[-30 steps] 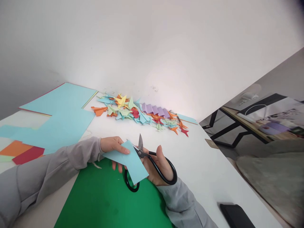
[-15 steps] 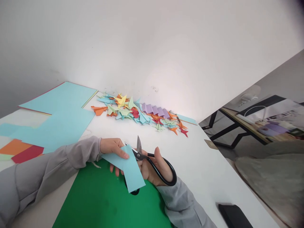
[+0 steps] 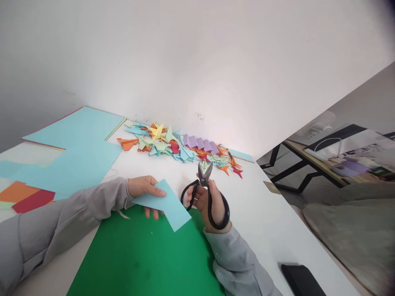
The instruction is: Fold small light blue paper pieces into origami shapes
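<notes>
My left hand (image 3: pixel 147 189) pinches a light blue paper piece (image 3: pixel 173 207), thumb on top and fingers beneath. The piece angles down to the right above a green sheet (image 3: pixel 148 255). To its right, my right hand (image 3: pixel 212 203) holds black-handled scissors (image 3: pixel 203 181), with thumb and fingers through the loops. The blades point away from me, spread apart, and touch no paper. Behind the hands lies a pile of small folded paper shapes (image 3: pixel 160 144) in several colours, with a purple pleated strip (image 3: pixel 200 144) on it.
Large light blue sheets (image 3: pixel 77 127) lie at the left. Nearer are orange (image 3: pixel 18 191) and red (image 3: pixel 33 200) pieces. A black flat object (image 3: pixel 300 279) rests at the table's right front. A wall rises behind, and a wooden shelf (image 3: pixel 308 158) stands beyond the right edge.
My right hand has drawn the scissors away to the right from the paper and turned them upward. The blue paper in my left hand has tilted.
</notes>
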### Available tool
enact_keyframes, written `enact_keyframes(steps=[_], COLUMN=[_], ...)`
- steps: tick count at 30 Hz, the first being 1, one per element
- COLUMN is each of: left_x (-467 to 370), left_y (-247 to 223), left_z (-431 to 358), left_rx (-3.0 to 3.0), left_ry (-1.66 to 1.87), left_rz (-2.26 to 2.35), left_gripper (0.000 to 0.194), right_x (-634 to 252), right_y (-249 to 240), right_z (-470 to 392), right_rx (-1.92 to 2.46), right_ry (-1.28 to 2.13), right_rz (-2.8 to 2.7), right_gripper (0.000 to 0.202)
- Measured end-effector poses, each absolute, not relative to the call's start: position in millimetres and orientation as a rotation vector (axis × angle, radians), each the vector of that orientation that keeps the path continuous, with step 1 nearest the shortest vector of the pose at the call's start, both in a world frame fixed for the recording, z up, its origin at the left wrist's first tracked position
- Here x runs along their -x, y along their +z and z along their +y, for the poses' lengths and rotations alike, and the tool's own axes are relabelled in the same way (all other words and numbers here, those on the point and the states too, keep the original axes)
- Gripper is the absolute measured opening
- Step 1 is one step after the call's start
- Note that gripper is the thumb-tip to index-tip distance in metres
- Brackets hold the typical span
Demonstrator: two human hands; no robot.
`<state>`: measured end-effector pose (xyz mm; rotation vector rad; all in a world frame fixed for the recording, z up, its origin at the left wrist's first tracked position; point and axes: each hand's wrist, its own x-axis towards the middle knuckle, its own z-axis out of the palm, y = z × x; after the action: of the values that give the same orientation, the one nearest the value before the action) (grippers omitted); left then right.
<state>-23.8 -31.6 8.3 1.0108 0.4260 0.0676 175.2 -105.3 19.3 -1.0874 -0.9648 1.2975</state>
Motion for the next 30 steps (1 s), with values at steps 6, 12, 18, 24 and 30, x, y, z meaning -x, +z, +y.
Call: enact_keyframes(steps=[6, 12, 18, 24, 30], left_x=[23.8, 22.1, 21.4, 20.5, 17.9], left_y=[-0.3, 0.5, 0.4, 1.6, 2.1], left_z=[-29.8, -34.5, -36.0, -38.7, -40.5], left_rx=[-0.931, -0.846, -0.856, -0.908, -0.957], left_ry=[0.204, 0.328, 0.408, 0.452, 0.434], left_rz=[0.435, 0.442, 0.51, 0.551, 0.561], left_gripper=[0.023, 0.025, 0.03, 0.033, 0.031], right_x=[-191.4, -206.0, -202.8, -208.8, -192.4], right_y=[11.6, 5.9, 9.9, 10.8, 14.7], right_z=[-103.8, -94.1, -98.2, -100.9, -102.6], right_rx=[1.814, 2.299, 2.482, 2.526, 1.669], right_ry=[0.241, 0.054, -0.206, -0.421, -0.002], right_rz=[-1.429, -1.53, -1.702, -1.682, -1.758], right_gripper=[0.042, 0.042, 0.039, 0.027, 0.029])
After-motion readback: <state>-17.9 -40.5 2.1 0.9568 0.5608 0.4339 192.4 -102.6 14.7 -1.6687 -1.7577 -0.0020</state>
